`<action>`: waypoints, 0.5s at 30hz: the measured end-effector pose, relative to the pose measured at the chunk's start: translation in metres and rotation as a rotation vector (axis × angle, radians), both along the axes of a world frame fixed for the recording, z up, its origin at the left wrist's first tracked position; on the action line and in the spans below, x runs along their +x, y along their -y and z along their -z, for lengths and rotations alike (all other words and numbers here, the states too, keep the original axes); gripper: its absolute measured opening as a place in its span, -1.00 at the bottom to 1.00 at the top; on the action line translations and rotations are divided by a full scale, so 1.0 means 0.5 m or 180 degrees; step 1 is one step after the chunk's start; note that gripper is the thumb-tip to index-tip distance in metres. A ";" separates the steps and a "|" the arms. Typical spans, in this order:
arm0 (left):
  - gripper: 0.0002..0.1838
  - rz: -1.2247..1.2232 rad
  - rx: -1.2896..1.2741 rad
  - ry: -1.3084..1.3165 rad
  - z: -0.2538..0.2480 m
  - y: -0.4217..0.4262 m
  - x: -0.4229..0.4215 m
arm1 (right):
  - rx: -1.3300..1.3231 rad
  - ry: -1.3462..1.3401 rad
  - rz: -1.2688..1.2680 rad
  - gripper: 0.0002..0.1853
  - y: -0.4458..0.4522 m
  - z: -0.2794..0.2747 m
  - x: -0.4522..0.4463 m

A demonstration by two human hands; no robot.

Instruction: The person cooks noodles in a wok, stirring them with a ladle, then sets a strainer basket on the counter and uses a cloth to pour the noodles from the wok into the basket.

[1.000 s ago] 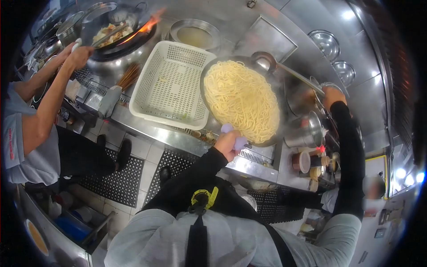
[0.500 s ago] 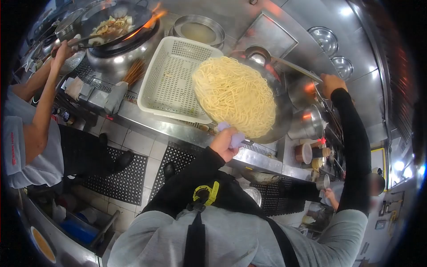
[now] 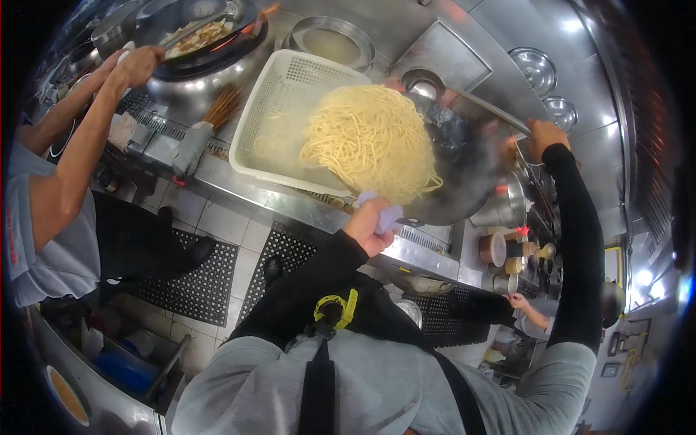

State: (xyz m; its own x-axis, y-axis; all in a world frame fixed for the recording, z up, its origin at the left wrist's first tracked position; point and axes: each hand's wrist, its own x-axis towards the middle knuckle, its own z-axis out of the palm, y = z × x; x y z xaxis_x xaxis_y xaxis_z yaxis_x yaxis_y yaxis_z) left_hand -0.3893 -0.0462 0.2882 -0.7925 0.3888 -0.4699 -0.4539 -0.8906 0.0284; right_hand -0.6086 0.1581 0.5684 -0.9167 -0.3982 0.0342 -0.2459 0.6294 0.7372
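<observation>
My left hand (image 3: 371,223) is closed round a light purple cloth (image 3: 388,218) at the near rim of a dark wok (image 3: 464,177). Steaming yellow noodles (image 3: 370,138) hang over the wok's left edge and partly over a white perforated basket (image 3: 254,119). The wok is tilted toward the basket, and its dark right side is bare. At the upper right my right hand (image 3: 547,138) grips the long handle of a ladle (image 3: 424,85), whose bowl is behind the wok's far rim. Steam blurs the inside of the basket.
A co-worker at the left works over a second wok (image 3: 210,65) with flame at its rim. Behind the basket sits a round metal pan (image 3: 331,45). Metal pots (image 3: 507,199) and sauce containers (image 3: 493,249) stand at the right. Another person's hand shows at lower right.
The wok has tilted left, and the noodles have slid left over the basket, baring its right side. Steam has thickened. The basket appears slightly farther right. The co-worker's hands have shifted.
</observation>
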 end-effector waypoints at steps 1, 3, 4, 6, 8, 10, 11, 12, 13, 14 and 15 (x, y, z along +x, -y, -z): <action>-0.89 0.0047 0.0069 0.0027 -0.005 0.004 -0.001 | -0.0005 0.0014 0.0012 -0.70 0.007 -0.001 0.003; -0.91 0.0094 0.0209 -0.0005 -0.007 0.009 -0.006 | 0.0047 0.0056 0.0056 -0.72 0.009 -0.003 -0.009; -0.92 0.0100 0.0285 -0.0051 -0.001 0.008 -0.009 | 0.0077 0.0079 0.0079 -0.73 0.008 -0.004 -0.015; -0.91 0.0115 0.0397 -0.0115 0.005 0.010 -0.020 | 0.0070 0.0055 -0.0005 -0.73 0.005 -0.004 -0.021; -0.89 0.0154 0.0471 -0.0120 0.010 0.016 -0.028 | 0.0070 -0.0002 -0.0029 -0.74 0.005 -0.004 -0.022; -0.87 0.0180 0.0638 -0.0196 0.008 0.024 -0.033 | 0.0086 -0.0101 0.0007 -0.73 0.008 -0.010 -0.022; -0.85 0.0198 0.0722 -0.0232 0.007 0.026 -0.033 | 0.0141 -0.0118 0.0011 -0.73 0.007 -0.014 -0.024; -0.85 0.0255 0.0870 -0.0263 0.012 0.029 -0.036 | 0.0193 -0.0143 0.0021 -0.73 0.005 -0.021 -0.026; -0.84 0.0315 0.1016 -0.0299 0.019 0.032 -0.040 | 0.0244 -0.0174 0.0032 -0.72 0.006 -0.029 -0.026; -0.83 0.0378 0.1166 -0.0330 0.018 0.035 -0.042 | 0.0248 -0.0221 0.0037 -0.73 0.011 -0.038 -0.024; -0.82 0.0334 0.1145 -0.0303 0.016 0.036 -0.043 | 0.0252 -0.0259 0.0047 -0.74 0.015 -0.047 -0.018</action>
State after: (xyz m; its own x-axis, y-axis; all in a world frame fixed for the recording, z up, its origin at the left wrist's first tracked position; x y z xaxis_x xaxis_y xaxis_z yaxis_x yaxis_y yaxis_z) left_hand -0.4109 -0.0643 0.2804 -0.7732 0.5966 -0.2149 -0.5534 -0.8003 -0.2308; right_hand -0.6178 0.1507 0.5920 -0.9180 -0.3890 0.0776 -0.1743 0.5714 0.8019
